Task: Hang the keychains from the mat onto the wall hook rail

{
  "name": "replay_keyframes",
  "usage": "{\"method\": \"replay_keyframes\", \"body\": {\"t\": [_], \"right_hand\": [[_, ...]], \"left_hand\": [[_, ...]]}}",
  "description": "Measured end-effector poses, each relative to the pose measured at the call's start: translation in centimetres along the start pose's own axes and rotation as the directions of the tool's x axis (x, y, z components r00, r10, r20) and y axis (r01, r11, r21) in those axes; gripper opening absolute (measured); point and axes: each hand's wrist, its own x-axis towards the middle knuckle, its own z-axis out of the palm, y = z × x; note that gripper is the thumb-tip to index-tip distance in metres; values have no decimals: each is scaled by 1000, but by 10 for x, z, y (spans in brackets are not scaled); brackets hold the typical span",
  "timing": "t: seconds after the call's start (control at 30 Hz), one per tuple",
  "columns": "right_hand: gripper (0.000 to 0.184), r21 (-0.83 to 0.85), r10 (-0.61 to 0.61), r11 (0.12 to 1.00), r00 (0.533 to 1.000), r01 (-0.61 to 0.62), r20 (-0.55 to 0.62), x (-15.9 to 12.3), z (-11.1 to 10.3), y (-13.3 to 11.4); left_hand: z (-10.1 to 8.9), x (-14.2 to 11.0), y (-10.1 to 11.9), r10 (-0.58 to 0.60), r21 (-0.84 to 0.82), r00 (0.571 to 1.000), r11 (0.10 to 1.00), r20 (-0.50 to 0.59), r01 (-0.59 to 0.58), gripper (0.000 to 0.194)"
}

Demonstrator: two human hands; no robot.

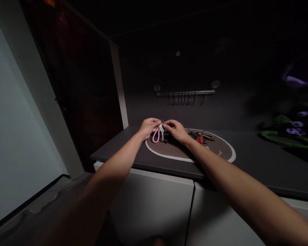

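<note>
Both my hands meet over the left part of an oval brown tray [220, 155] with a pale rim. My left hand [149, 127] pinches a key ring from which a pink loop strap [156, 135] and a silver key [162, 132] hang. My right hand [176, 131] pinches the same ring from the right side, fingers closed. A bunch of dark keys with a red tag [200, 137] lies on the tray just right of my right hand.
The tray lies on a dark countertop [256, 160] above white cabinet doors [154, 205]. A rail with several hooks [185, 94] is fixed to the dark wall behind. A green dish and purple flowers [292, 135] stand at the right. A doorway and pale wall are at the left.
</note>
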Motion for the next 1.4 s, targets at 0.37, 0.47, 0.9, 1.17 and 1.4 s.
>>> {"method": "replay_keyframes", "body": {"t": [0.37, 0.47, 0.9, 1.17, 1.4], "right_hand": [[27, -9, 1, 1000, 995, -2, -100, 1, -4, 4], [27, 68, 23, 998, 992, -15, -124, 2, -4, 0], [20, 333, 282, 931, 871, -149, -402, 68, -20, -7], [10, 513, 405, 846, 802, -147, -438, 111, -12, -7], [8, 540, 484, 820, 733, -189, -478, 130, 1, 7]], "left_hand": [[1, -1, -4, 44, 0, 994, 999, 103, -44, 36], [1, 1, -6, 96, 4, 988, 995, 123, -97, 36], [-9, 5, -14, 417, 837, 903, 456, 98, -302, 32], [-8, 6, -15, 345, 944, 926, 226, 152, -239, 31], [-8, 6, -14, 313, 950, 935, 201, 170, -239, 27]]}}
